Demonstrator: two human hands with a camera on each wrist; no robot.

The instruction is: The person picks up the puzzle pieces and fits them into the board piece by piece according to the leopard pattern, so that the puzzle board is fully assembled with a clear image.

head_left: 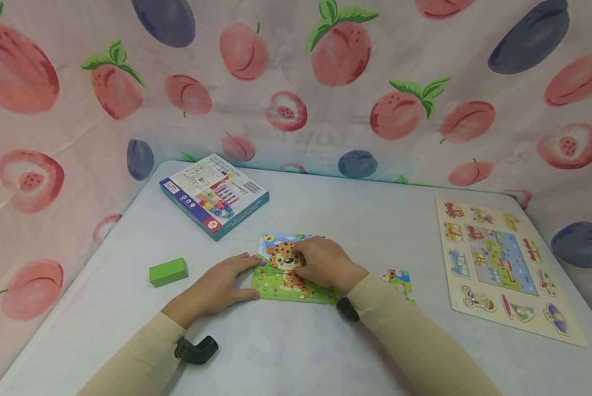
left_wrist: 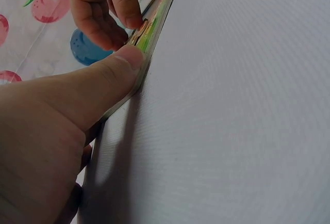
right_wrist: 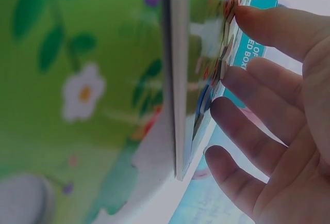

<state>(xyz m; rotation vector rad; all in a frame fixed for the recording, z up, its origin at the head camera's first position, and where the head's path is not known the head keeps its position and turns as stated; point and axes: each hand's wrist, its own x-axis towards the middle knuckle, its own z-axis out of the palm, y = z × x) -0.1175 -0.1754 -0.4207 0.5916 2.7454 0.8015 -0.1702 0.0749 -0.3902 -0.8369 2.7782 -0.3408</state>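
Observation:
A leopard jigsaw puzzle with a green grass and blue sky picture lies flat at the table's middle. At its left edge my left hand spreads, fingers and thumb touching the border; in the left wrist view its thumb presses the rim. Over the right part of the picture, my right hand pinches a puzzle piece that sits slightly raised. The right wrist view shows the fingertips against the uneven pieces. Loose puzzle pieces lie right of the board, partly behind the right forearm.
A green block lies to the left. A flat toy box rests at the back left. At the right is a wooden vehicle puzzle board. Fruit-printed cloth hangs behind the table.

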